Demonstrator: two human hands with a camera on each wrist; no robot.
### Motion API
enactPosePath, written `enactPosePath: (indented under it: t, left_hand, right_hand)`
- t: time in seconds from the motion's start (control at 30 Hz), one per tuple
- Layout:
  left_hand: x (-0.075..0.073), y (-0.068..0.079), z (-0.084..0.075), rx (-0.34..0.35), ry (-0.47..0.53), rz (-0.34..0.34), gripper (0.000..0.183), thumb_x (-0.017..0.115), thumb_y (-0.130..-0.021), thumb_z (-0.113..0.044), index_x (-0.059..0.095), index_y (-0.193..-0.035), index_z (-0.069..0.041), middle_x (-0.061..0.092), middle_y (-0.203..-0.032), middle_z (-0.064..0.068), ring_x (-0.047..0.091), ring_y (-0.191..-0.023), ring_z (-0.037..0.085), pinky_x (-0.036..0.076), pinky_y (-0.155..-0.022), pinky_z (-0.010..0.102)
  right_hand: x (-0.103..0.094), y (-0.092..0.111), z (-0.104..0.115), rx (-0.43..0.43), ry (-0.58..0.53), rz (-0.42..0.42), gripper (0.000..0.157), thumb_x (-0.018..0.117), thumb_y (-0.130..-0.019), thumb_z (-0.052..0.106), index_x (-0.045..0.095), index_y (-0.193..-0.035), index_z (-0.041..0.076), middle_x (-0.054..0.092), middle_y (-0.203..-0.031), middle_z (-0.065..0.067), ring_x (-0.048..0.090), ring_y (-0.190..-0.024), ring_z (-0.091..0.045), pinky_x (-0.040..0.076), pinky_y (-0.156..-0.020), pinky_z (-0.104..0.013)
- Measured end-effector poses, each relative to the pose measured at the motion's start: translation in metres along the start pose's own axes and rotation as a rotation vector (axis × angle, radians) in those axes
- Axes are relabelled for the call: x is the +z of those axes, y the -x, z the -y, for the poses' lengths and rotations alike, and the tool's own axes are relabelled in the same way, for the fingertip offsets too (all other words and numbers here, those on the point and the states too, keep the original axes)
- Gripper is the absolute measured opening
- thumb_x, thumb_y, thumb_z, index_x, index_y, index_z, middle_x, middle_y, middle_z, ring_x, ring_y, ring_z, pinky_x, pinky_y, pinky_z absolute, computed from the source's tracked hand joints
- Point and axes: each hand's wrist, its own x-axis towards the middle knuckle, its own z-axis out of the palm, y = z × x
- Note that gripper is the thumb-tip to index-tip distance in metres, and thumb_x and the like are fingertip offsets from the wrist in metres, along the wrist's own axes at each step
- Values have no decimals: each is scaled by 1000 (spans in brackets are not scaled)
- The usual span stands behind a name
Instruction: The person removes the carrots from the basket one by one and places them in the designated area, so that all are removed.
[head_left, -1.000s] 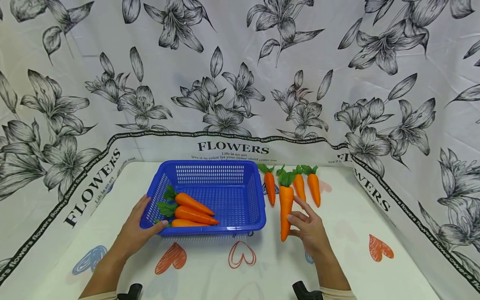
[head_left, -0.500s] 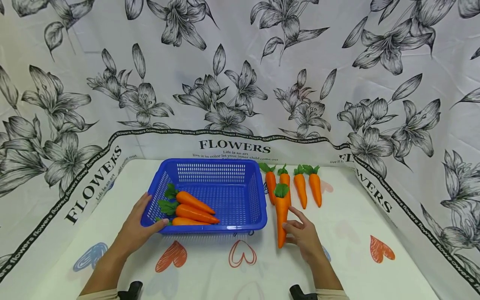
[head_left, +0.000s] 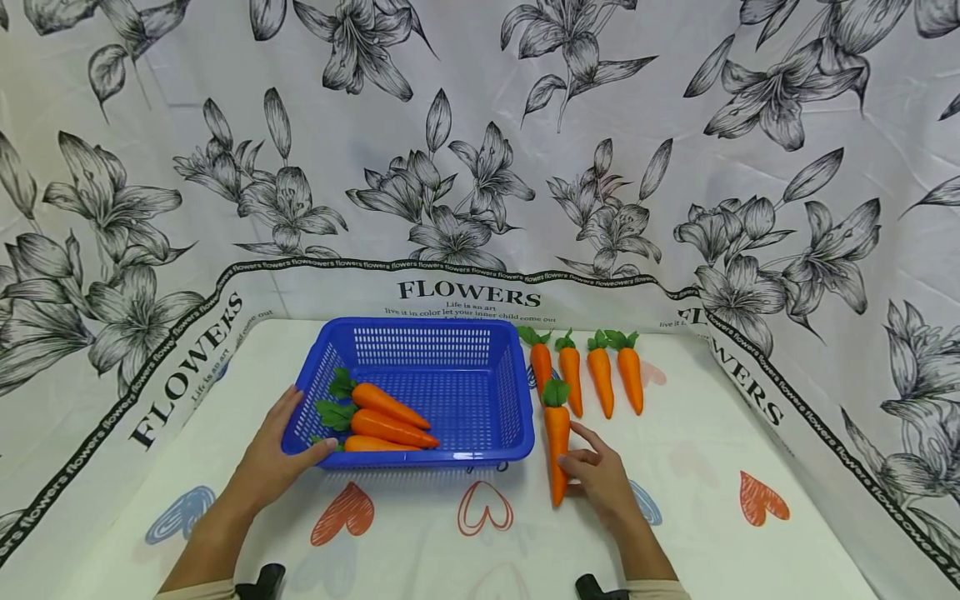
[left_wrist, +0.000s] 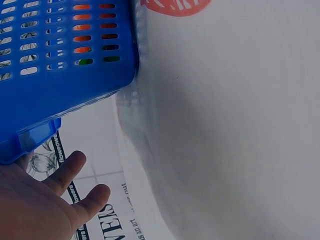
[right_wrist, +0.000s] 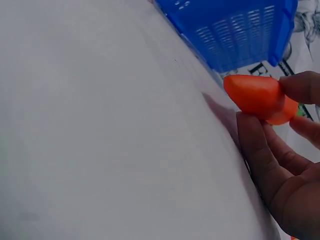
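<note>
My left hand (head_left: 272,457) holds the front-left corner of a blue plastic basket (head_left: 457,457), thumb over the rim. In the left wrist view, two fingers (left_wrist: 95,200) stick out clear of the basket wall (left_wrist: 75,95). Three orange carrots (head_left: 390,427) with green leafy tops lie in the basket's left part, tips to the right. Right of the basket, my right hand (head_left: 600,479) pinches another carrot (head_left: 557,437), leaves up and tip toward me. The right wrist view shows this carrot's blunt tip (right_wrist: 252,95) between thumb and fingers, just above the cloth.
Several more carrots (head_left: 600,379) lie in a row behind the right hand, beside the basket's right wall. A white tablecloth with printed hearts (head_left: 763,498) covers the table. Behind it hangs a flower-printed curtain (head_left: 465,183).
My right hand has moved left and toward me with its carrot, away from the row and nearer the basket's front-right corner. The left hand stays on the basket.
</note>
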Motion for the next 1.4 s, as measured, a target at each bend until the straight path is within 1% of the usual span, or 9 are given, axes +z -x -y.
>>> enactPosePath:
  t: [0.2,0.37,0.47,0.63,0.77,0.97,1.17,1.27,1.4]
  left_hand:
    - [0,0,-1,-10,-14,2,98,69,-87,-43,7,-156,-13,-1,-160,14,13,-136,53,18,-97,76]
    - [0,1,-2,-5,-14,2,98,70,-87,-43,8,-156,-11,-1,-160,15,12,-137,52,18,-97,76]
    - [0,1,-2,-1,-11,0,98,70,-87,-42,8,-156,-11,0,-160,15,12,-137,52,17,-97,76]
    - [0,1,-4,-5,-16,3,98,70,-87,-42,8,-156,-11,0,-160,16,13,-137,52,19,-97,76]
    - [0,1,-5,-12,-20,11,98,70,-87,-41,8,-156,-11,-1,-160,15,13,-137,52,19,-98,75]
    - [-1,0,-7,-17,-29,11,99,69,-87,-44,7,-156,-12,-1,-160,15,12,-137,52,19,-98,75]
    - [-2,-1,-6,-17,-29,6,100,69,-86,-46,6,-156,-13,-2,-160,14,11,-137,52,18,-98,75]
    - [-1,-1,-6,-17,-22,8,99,69,-86,-44,6,-156,-13,-2,-160,15,12,-137,51,18,-99,75]
    - [-1,0,-4,-11,-14,10,98,70,-87,-41,7,-156,-11,-1,-160,16,12,-137,51,18,-99,74]
  right_hand:
    - [2,1,0,-1,16,-11,61,70,-85,3,50,-140,21,62,-91,-18,62,-73,-30,58,-64,-46]
    - [3,1,0,6,78,-32,61,70,-86,5,50,-141,20,61,-94,-18,62,-75,-29,58,-63,-44]
    - [5,0,0,20,134,-44,60,71,-86,8,50,-141,20,59,-98,-17,63,-77,-28,58,-63,-42]
    - [10,1,2,33,283,-69,58,73,-86,14,52,-140,18,58,-103,-15,63,-75,-25,58,-60,-38]
    - [13,2,4,36,381,-102,57,73,-85,16,54,-139,17,59,-102,-14,62,-71,-23,58,-56,-35]
    - [17,3,9,20,475,-126,60,75,-84,16,52,-139,16,59,-96,-10,59,-69,-21,57,-53,-32]
    - [17,4,15,9,498,-123,64,75,-83,21,49,-141,15,60,-96,-9,58,-68,-21,56,-55,-32]
    - [14,5,17,10,495,-143,65,75,-83,23,48,-142,16,61,-99,-10,59,-68,-21,56,-56,-32]
    - [7,9,21,-18,477,-171,63,74,-85,24,48,-142,16,62,-103,-11,62,-70,-22,57,-57,-32]
